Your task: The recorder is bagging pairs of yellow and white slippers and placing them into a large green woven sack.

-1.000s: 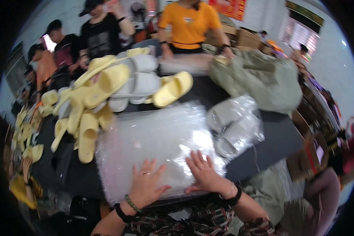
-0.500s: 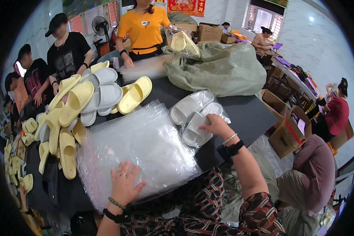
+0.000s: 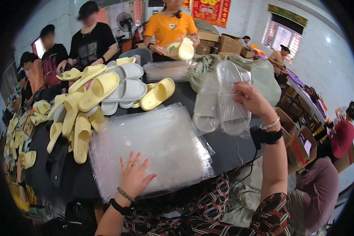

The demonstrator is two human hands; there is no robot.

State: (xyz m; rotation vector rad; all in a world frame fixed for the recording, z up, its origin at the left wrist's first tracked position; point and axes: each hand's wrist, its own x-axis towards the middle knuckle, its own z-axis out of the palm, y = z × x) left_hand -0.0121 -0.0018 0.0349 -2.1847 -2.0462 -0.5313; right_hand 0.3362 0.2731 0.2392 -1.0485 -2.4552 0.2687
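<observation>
My left hand lies flat with fingers spread on a stack of clear plastic bags. A pair of pale grey slippers in a clear bag hangs from my right hand, whose fingers pinch it along the right slipper. The bagged pair is held up over the right part of the black table, in front of a pale green sack. Left of the bag stack rises a heap of loose yellow slippers and grey slippers.
Across the table, a person in an orange shirt holds bagged yellow slippers. More people stand along the left side. Cardboard boxes are at the right, near a crouching person. A dark cable hangs near my right arm.
My right hand has lifted the bagged grey slippers off the table, up and away toward the sack. My left hand stays on the bags. The person in orange now holds the yellow pair at chest height.
</observation>
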